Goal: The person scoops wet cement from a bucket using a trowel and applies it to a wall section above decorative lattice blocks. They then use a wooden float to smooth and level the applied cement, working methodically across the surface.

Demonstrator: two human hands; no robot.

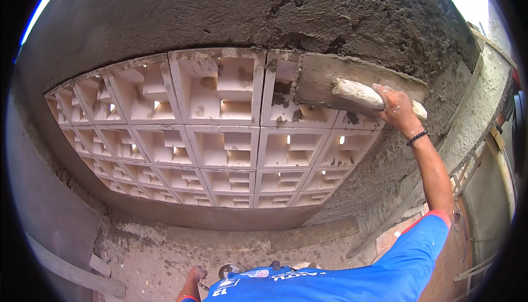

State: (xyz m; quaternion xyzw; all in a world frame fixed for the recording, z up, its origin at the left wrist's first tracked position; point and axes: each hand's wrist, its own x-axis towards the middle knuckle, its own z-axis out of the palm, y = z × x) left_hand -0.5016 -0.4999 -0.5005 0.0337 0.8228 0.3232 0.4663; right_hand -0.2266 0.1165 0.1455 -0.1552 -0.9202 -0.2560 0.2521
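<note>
My right hand, specked with mortar and wearing a dark beaded bracelet, is wrapped round the pale, mortar-caked handle of a plastering trowel. The trowel's long rectangular blade lies against the wall along the upper right edge of the block screen. It partly covers the top blocks there. Above and right of it spreads rough, wet grey mortar. White ventilation blocks form the screen, some smeared with mortar. Down by my body hangs my left hand, small in view; its fingers are too unclear to read.
Smoother grey plaster covers the wall at the upper left. A wooden plank lies at the lower left. Mortar crumbs dot the floor. A round container shows beside my shirt. Timber poles stand at the right.
</note>
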